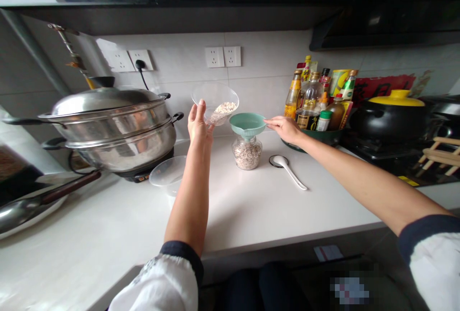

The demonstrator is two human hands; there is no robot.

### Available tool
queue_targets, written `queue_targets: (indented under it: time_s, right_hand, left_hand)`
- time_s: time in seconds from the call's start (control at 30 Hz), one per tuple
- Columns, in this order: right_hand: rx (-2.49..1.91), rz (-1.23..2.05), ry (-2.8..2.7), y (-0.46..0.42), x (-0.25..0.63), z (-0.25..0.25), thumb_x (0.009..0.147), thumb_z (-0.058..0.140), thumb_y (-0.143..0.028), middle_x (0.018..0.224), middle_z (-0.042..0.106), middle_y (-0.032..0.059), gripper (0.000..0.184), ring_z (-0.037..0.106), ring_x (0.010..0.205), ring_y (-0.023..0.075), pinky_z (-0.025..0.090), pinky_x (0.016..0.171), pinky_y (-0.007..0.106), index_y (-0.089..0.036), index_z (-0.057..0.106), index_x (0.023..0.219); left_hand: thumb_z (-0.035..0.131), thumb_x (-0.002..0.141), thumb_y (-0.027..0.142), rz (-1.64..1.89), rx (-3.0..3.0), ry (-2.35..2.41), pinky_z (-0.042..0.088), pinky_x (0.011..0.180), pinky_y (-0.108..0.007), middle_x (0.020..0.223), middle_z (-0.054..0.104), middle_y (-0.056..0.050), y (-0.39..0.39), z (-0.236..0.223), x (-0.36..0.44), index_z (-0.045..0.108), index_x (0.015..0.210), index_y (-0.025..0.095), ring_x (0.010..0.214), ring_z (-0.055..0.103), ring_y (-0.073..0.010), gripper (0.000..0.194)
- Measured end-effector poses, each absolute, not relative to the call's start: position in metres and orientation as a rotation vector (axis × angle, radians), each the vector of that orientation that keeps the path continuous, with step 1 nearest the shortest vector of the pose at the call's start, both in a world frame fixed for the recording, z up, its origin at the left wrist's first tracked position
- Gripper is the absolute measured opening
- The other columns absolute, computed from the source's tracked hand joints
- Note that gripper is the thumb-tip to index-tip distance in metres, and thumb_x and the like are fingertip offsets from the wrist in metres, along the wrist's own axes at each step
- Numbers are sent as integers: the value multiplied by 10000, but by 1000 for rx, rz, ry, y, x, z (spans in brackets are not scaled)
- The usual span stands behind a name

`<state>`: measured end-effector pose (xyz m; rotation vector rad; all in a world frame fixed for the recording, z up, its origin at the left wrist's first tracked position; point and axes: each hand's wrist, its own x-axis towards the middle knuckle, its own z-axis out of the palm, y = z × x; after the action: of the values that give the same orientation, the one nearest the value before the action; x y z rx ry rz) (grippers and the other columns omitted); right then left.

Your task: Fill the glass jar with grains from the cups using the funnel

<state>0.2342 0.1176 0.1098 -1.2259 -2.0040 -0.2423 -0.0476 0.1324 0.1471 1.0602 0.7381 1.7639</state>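
Observation:
My left hand [200, 123] is closed on the near side of a clear plastic bowl [208, 94], which tilts toward the right. Oat flakes [226, 108] lie in the bowl's lower right side. A green funnel [247, 123] sits in the mouth of a glass jar [247, 154] that is largely filled with flakes. With its fingertips, my right hand [285, 128] pinches the funnel's right edge. To the right of the jar, a white spoon [292, 174] rests with its bowl on a dark-rimmed round lid [275, 161].
A steel steamer pot [115, 131] stands at the left, near a second clear bowl [167, 174] and a pan [21, 210]. Sauce bottles [312, 93] crowd a green tray at the back right. Beyond them is a black pot [377, 119] with a yellow lid. A cabinet [179, 18] hangs above.

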Motion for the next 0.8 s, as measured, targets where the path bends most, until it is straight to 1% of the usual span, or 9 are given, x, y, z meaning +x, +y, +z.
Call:
queue_targets:
  time_s: [0.13, 0.27, 0.43, 0.63, 0.8]
  right_hand:
    - [-1226, -265, -1992, 116, 235, 115, 882, 544, -273, 1012, 707, 51, 290, 640, 901, 192, 482, 793, 297, -265, 669, 1144]
    - [-1236, -261, -2010, 114, 236, 119, 881, 549, -283, 1029, 709, 43, 270, 643, 921, 193, 483, 816, 300, -275, 686, 1113]
    - [-1234, -223, -2050, 116, 231, 121, 872, 563, -262, 1026, 719, 36, 263, 654, 929, 191, 489, 827, 295, -274, 692, 1100]
    - [-1282, -111, -2069, 123, 223, 124, 856, 580, -265, 1076, 710, 32, 270, 663, 958, 196, 500, 821, 287, -263, 694, 1101]
    - [-1362, -135, -2091, 125, 222, 128, 845, 594, -288, 1069, 712, 5, 266, 670, 942, 209, 509, 771, 287, -310, 697, 1089]
  left_hand:
    - [552, 821, 506, 1751, 1038, 727, 428, 995, -470, 1415, 431, -76, 134, 147, -48, 342, 1392, 353, 1229, 508, -253, 627]
    - [572, 806, 510, 1757, 1016, 719, 425, 999, -477, 1416, 431, -59, 132, 148, -48, 356, 1384, 375, 1237, 498, -256, 632]
    - [582, 799, 498, 1763, 1000, 717, 432, 989, -486, 1382, 468, -79, 128, 150, -47, 387, 1364, 336, 1224, 505, -263, 619]
    - [559, 816, 490, 1767, 1012, 728, 446, 979, -468, 1421, 419, -92, 128, 150, -49, 381, 1358, 311, 1248, 480, -253, 598]
    - [548, 826, 483, 1775, 1005, 737, 450, 964, -486, 1383, 458, -87, 131, 149, -50, 397, 1349, 323, 1221, 508, -253, 568]
